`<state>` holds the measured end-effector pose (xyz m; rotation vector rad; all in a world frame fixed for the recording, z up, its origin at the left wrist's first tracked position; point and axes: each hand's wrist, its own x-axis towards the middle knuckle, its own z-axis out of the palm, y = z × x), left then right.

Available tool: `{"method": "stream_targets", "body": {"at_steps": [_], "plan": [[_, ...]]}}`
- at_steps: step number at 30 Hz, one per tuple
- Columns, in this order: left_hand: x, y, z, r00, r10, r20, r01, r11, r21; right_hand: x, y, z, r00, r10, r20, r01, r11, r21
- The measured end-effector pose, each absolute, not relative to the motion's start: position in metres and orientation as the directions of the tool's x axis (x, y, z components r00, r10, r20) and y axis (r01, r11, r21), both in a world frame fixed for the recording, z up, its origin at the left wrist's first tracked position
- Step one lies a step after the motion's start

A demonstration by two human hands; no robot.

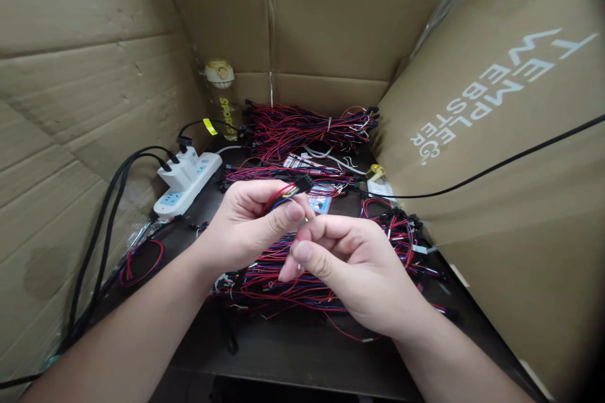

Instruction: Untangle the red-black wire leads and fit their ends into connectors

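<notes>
My left hand [248, 220] is closed around a small wire harness [283, 196] of red, blue and black leads, its black connector [303, 184] sticking up past my fingers. My right hand [350, 267] is just below and to the right, thumb and fingers pinched together close to the harness leads; what they pinch is too small to name. Both hands hover over a loose heap of red and black wires [283, 277] on the dark table [293, 352].
Bundled red-black harnesses [307, 126] lie at the back, more wires [401, 227] at the right. A white power strip [186, 186] with black plugs and cables sits at the left. Cardboard walls [85, 107] enclose the table; a black cable [496, 167] crosses the right wall.
</notes>
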<state>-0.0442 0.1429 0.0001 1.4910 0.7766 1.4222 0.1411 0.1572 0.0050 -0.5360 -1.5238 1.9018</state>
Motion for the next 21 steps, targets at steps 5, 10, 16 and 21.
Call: {"method": "stream_targets", "body": {"at_steps": [5, 10, 16, 21], "plan": [[-0.0430, 0.1419, -0.0023, 0.229, 0.881, 0.413, -0.185, -0.378, 0.907, 0.1400, 0.1588, 0.0057, -0.672, 0.731, 0.117, -0.302, -0.127, -0.945], [-0.0401, 0.1423, -0.0042, 0.284, 0.863, 0.417, -0.280, -0.342, 0.897, 0.1381, 0.1589, 0.0075, -0.672, 0.731, 0.117, -0.317, -0.141, -0.938], [-0.0413, 0.1420, -0.0067, 0.280, 0.868, 0.409, -0.301, -0.326, 0.896, 0.1398, 0.1562, 0.0070, -0.620, 0.771, 0.147, -0.287, -0.048, -0.957], [-0.0434, 0.1408, -0.0049, 0.184, 0.908, 0.375, -0.295, -0.313, 0.903, 0.1409, 0.1537, 0.0057, -0.545, 0.817, 0.188, -0.225, 0.073, -0.972]]}}
